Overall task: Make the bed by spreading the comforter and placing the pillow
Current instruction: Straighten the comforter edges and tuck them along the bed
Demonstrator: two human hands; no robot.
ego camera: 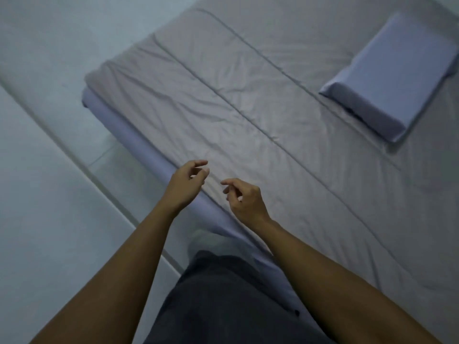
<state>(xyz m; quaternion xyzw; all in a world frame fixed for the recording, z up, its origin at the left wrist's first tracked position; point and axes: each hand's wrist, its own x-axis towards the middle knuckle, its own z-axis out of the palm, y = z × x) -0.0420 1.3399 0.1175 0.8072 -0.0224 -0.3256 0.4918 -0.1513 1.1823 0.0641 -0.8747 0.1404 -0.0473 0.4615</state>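
Hovering side by side over the near edge of the bed, both hands are hanging loosely with nothing in them. The left hand point(185, 183) is sitting at about 7 o'clock from the frame's centre, its fingers half curled and slightly spread, thumb apart from the forefinger, gripping nothing. The right hand point(244, 198) is floating just beside it toward 3 o'clock, knuckles up, forefinger pointing toward the left hand, the other fingers curling under, likewise holding nothing; whether either fingertip is brushing the cloth cannot be told. Under and beyond both hands the comforter point(248, 108) is lying spread flat over the bed, a greyish-beige sheet of cloth showing fine wrinkles and two long stitched lines running from 11 o'clock toward 4 o'clock. Along its edge at 9 o'clock a band of pale lavender mattress point(139, 142) is showing below the comforter, with the bed's corner at about 10 o'clock. Far from the hands, at 2 o'clock, the pillow point(395, 78) is resting on top of the comforter, a lavender block lying flat and angled to the stitch lines. At 6 o'clock the person's dark grey trousers point(218, 301) are filling the bottom of the view between the two bare forearms. A pale floor point(49, 157) is stretching away at 9 o'clock beside the bed.
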